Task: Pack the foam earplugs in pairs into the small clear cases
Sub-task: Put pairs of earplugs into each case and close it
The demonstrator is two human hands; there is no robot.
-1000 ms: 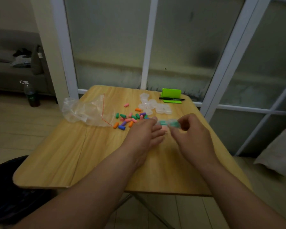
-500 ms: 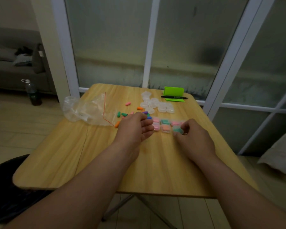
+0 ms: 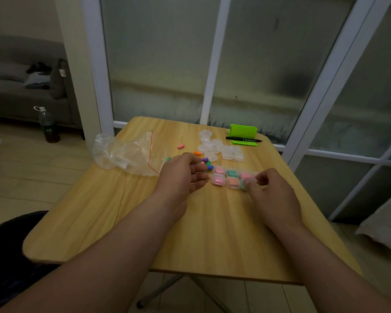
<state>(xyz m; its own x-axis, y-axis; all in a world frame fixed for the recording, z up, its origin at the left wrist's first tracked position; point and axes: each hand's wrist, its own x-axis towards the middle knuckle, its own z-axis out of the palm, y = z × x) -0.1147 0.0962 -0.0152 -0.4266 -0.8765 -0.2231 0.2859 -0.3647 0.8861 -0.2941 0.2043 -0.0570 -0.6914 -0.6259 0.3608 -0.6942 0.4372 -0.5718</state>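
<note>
Several small clear cases filled with earplugs lie in two short rows on the wooden table (image 3: 212, 233): pink ones (image 3: 218, 175), a green one (image 3: 231, 173) and an orange one (image 3: 233, 183). My right hand (image 3: 272, 195) pinches another case with green earplugs (image 3: 243, 184) at the right end of the near row. My left hand (image 3: 184, 177) hovers with relaxed fingers over the loose earplugs; purple (image 3: 204, 159), blue (image 3: 210, 167), orange (image 3: 197, 153) and pink (image 3: 181, 146) ones show. Empty clear cases (image 3: 219, 150) are piled behind.
A crumpled clear plastic bag (image 3: 124, 152) lies at the table's left. A green stand (image 3: 243, 131) and a black pen (image 3: 243, 139) sit at the far edge by the glass partition. A bottle (image 3: 48, 126) stands on the floor; a black bin (image 3: 7, 249) is at lower left.
My right hand has brought the green-filled case down from the air onto the table beside the other filled cases. My left hand has drawn back to the loose earplugs.
</note>
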